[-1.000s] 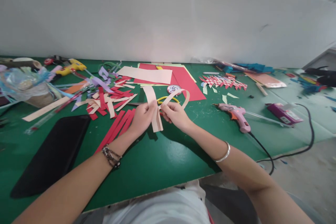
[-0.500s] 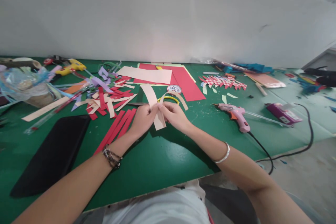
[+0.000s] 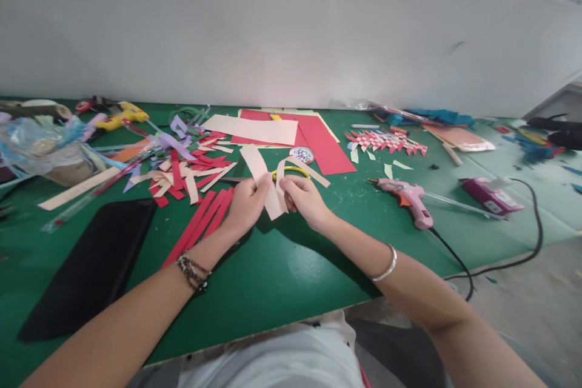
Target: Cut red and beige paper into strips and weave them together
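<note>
My left hand [image 3: 247,203] is closed with thumb and fingers pinching a wide beige paper strip [image 3: 253,162], which slants above the table. My right hand [image 3: 309,201] pinches a narrower beige paper strip [image 3: 313,171] that curls over the fingers and trails to the right. The two strips lie against each other between my hands; whether they are joined is unclear. Just behind my hands lie yellow-handled scissors [image 3: 304,171], partly covered by the paper. Left of my left hand are several long red paper strips [image 3: 200,218].
Red and beige scraps [image 3: 177,176] pile up at left, beside a black flat case [image 3: 91,270]. Red sheets [image 3: 334,154] and a beige sheet [image 3: 254,128] lie behind. To the right are a woven red-and-white piece [image 3: 386,140], a pink glue gun [image 3: 411,197] and a purple box [image 3: 491,197].
My right hand has slid slightly right and down along the papers, opening a small gap from my left hand. The narrow strip's free end has swung outward to the right.
</note>
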`<state>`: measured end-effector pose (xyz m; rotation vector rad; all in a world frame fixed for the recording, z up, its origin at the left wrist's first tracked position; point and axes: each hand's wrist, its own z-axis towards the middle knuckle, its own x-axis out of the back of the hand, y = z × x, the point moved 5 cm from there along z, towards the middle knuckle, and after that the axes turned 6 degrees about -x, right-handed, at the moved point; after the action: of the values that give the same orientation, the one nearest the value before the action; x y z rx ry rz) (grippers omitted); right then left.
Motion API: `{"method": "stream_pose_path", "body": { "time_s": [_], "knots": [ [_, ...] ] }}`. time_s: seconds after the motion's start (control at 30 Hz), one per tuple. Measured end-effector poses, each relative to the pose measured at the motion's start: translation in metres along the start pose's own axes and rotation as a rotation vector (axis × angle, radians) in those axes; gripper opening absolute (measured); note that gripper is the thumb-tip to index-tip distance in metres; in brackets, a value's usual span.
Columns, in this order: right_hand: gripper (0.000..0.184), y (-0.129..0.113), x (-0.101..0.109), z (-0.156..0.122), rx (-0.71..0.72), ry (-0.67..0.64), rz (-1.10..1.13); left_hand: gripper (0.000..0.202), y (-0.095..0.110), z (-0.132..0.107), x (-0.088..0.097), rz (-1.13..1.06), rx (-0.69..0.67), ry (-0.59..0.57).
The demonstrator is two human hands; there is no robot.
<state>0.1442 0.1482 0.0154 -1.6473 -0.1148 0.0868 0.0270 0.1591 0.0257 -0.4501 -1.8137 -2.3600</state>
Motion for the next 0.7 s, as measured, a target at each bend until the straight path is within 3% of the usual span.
{"method": "stream_pose_path", "body": {
  "time_s": [0.07,0.23,0.47,0.7],
  "knots": [
    [0.031,-0.0002,0.0017,0.0005,0.004,0.031,0.005,0.041,-0.0003,0.0008,-0.0001,-0.027,0.016,-0.014],
    [0.034,-0.0013,0.0046,0.0017,0.019,0.064,-0.006,0.040,0.0016,0.0006,-0.0092,-0.096,0.000,-0.207],
    [0.037,-0.0051,-0.0007,-0.0005,0.105,-0.014,-0.172,0.041,0.0005,-0.0005,-0.0020,0.113,-0.052,-0.082],
    [0.038,-0.0095,0.0008,-0.0021,0.100,-0.014,-0.170,0.042,-0.0003,0.0015,0.0002,0.045,-0.035,-0.048]
  ]
}}
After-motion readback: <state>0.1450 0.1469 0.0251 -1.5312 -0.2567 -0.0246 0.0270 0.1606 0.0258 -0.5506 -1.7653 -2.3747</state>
